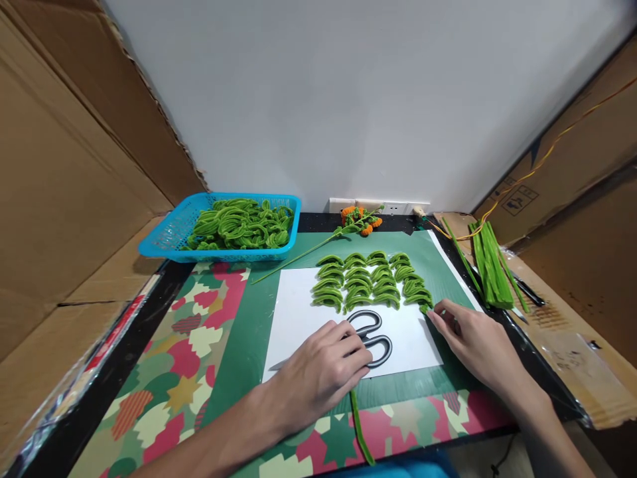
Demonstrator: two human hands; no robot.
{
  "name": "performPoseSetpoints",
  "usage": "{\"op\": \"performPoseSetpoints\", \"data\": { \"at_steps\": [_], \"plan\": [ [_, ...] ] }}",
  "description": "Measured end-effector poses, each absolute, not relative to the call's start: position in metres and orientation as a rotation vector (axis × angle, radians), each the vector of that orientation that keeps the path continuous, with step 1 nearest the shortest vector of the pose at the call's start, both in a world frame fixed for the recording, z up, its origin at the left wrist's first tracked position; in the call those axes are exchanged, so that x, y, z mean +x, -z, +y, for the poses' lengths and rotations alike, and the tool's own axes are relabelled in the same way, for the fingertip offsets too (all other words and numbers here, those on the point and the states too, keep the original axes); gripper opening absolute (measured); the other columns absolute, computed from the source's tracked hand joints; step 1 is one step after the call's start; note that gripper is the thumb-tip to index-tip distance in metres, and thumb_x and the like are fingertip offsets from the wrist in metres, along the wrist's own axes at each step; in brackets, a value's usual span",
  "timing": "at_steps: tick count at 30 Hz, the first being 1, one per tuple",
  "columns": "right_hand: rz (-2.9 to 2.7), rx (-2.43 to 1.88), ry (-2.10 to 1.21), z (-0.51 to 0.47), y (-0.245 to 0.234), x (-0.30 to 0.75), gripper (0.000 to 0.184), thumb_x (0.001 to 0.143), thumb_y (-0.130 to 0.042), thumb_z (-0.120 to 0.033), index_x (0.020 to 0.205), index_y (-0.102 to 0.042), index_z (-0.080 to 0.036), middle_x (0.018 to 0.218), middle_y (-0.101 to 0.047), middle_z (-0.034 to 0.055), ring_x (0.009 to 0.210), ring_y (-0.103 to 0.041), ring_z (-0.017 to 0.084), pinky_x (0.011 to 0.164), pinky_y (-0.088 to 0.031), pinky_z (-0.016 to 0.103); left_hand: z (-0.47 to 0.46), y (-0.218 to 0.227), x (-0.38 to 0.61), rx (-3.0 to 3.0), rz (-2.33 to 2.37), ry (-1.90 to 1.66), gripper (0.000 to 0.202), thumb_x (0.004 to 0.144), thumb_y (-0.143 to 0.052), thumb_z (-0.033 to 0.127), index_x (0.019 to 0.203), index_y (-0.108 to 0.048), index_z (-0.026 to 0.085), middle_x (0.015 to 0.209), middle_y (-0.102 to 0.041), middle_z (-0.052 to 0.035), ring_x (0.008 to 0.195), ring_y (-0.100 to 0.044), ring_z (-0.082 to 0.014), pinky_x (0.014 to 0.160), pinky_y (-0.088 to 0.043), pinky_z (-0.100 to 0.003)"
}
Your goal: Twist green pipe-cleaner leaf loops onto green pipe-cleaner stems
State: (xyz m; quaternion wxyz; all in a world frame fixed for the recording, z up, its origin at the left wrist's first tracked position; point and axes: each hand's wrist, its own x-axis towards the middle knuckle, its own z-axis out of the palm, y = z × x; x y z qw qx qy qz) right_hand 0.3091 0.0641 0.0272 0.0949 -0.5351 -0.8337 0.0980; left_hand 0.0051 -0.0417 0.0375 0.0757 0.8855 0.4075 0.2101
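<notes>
My left hand (328, 365) is closed over the middle of a pair of scissors (381, 352) lying on white paper (418, 348). The grey handles stick out past my fingers, and a blade tip shows on the other side. From beneath this hand a green pipe cleaner (359, 428) runs toward the front edge; its upper end is hidden. My right hand (470, 335) pinches a short curved green pipe cleaner piece (425, 307) at the lower right corner of the rows. Several bent green pipe cleaner pieces (357, 282) lie in neat columns on the paper.
At the back left stands a blue basket (219, 255) heaped with bent green pieces. An orange flower stem (308, 257) lies behind the paper. On the right are a bundle of straight green pipe cleaners (490, 269) and a dark pen-like tool (528, 291). Cardboard walls (74, 166) flank the table.
</notes>
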Motion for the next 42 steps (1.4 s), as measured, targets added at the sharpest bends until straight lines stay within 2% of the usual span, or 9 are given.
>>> {"op": "performPoseSetpoints", "data": {
  "at_steps": [5, 12, 17, 22, 28, 31, 33, 37, 42],
  "plan": [
    [-2.352, -1.529, -0.171, 0.060, -0.016, 0.307, 0.034, 0.110, -0.046, -0.048, 0.093, -0.066, -0.026, 0.071, -0.070, 0.0013, 0.060, -0.066, 0.022, 0.057, -0.037, 0.029, -0.042, -0.036, 0.005, 2.653, 1.220, -0.625, 0.008, 0.107, -0.063, 0.016, 0.104, -0.070, 0.016, 0.097, -0.073, -0.0045, 0.095, -0.061, -0.0256, 0.084, -0.044, -0.039],
    [-2.296, -1.460, -0.228, 0.054, -0.007, 0.311, 0.025, 0.105, -0.057, -0.047, 0.096, -0.066, -0.026, 0.073, -0.067, -0.0008, 0.062, -0.066, 0.019, 0.059, -0.041, 0.028, -0.042, -0.036, 0.006, 2.658, 1.225, -0.608, 0.010, 0.109, -0.061, 0.016, 0.107, -0.071, 0.016, 0.099, -0.074, -0.0060, 0.096, -0.061, -0.0259, 0.085, -0.045, -0.040],
    [-2.251, -1.487, -0.248, 0.054, -0.005, 0.312, 0.029, 0.105, -0.058, -0.053, 0.106, -0.067, -0.025, 0.072, -0.066, -0.0020, 0.058, -0.064, 0.018, 0.057, -0.041, 0.028, -0.043, -0.034, 0.005, 2.644, 1.226, -0.604, 0.011, 0.110, -0.060, 0.018, 0.109, -0.071, 0.016, 0.101, -0.074, -0.0062, 0.098, -0.061, -0.0268, 0.085, -0.044, -0.040],
    [-2.252, -1.425, -0.290, 0.056, 0.000, 0.309, 0.036, 0.108, -0.052, -0.055, 0.102, -0.070, -0.025, 0.071, -0.066, -0.0013, 0.059, -0.062, 0.017, 0.059, -0.043, 0.027, -0.041, -0.034, 0.004, 2.646, 1.226, -0.580, 0.011, 0.110, -0.060, 0.018, 0.107, -0.070, 0.016, 0.099, -0.074, -0.0059, 0.098, -0.062, -0.0267, 0.085, -0.044, -0.040],
    [-2.128, -1.314, -0.421, 0.064, -0.010, 0.315, 0.034, 0.106, -0.057, -0.052, 0.114, -0.071, -0.022, 0.078, -0.069, 0.0006, 0.057, -0.058, 0.016, 0.060, -0.048, 0.028, -0.038, -0.037, 0.003, 2.647, 1.217, -0.611, 0.009, 0.109, -0.060, 0.015, 0.107, -0.069, 0.016, 0.100, -0.074, -0.0063, 0.098, -0.063, -0.0263, 0.086, -0.045, -0.040],
    [-2.086, -1.418, -0.212, 0.083, -0.029, 0.329, 0.032, 0.106, -0.054, -0.047, 0.106, -0.073, -0.021, 0.090, -0.074, 0.0057, 0.065, -0.063, 0.018, 0.066, -0.048, 0.031, -0.038, -0.038, 0.003, 2.642, 1.151, -0.644, 0.011, 0.108, -0.059, 0.012, 0.113, -0.068, 0.017, 0.105, -0.075, -0.0075, 0.100, -0.065, -0.0258, 0.086, -0.047, -0.039],
    [-2.064, -1.636, 0.067, 0.100, -0.041, 0.340, 0.032, 0.106, -0.051, -0.043, 0.102, -0.075, -0.023, 0.096, -0.076, 0.0075, 0.071, -0.065, 0.021, 0.063, -0.040, 0.032, -0.038, -0.038, 0.003, 2.640, 1.082, -0.699, 0.016, 0.107, -0.057, 0.009, 0.117, -0.067, 0.018, 0.111, -0.076, -0.0093, 0.102, -0.067, -0.0256, 0.087, -0.048, -0.039],
    [-2.030, -2.009, 0.271, 0.127, -0.053, 0.359, 0.031, 0.095, -0.067, -0.053, 0.096, -0.075, -0.023, 0.100, -0.077, 0.0104, 0.078, -0.066, 0.026, 0.058, -0.029, 0.032, -0.039, -0.033, 0.001, 2.655, 0.956, -0.868, 0.036, 0.101, -0.049, -0.004, 0.127, -0.064, 0.016, 0.116, -0.076, -0.0134, 0.103, -0.069, -0.0268, 0.085, -0.050, -0.039],
    [-2.062, -2.059, 0.197, 0.135, -0.052, 0.377, 0.033, 0.095, -0.066, -0.048, 0.077, -0.076, -0.022, 0.075, -0.072, 0.0133, 0.065, -0.065, 0.028, 0.057, -0.027, 0.035, -0.041, -0.032, 0.001, 2.661, 0.951, -0.950, 0.038, 0.098, -0.046, -0.007, 0.122, -0.065, 0.016, 0.110, -0.076, -0.0129, 0.095, -0.067, -0.0264, 0.082, -0.050, -0.040]
  ]
}}
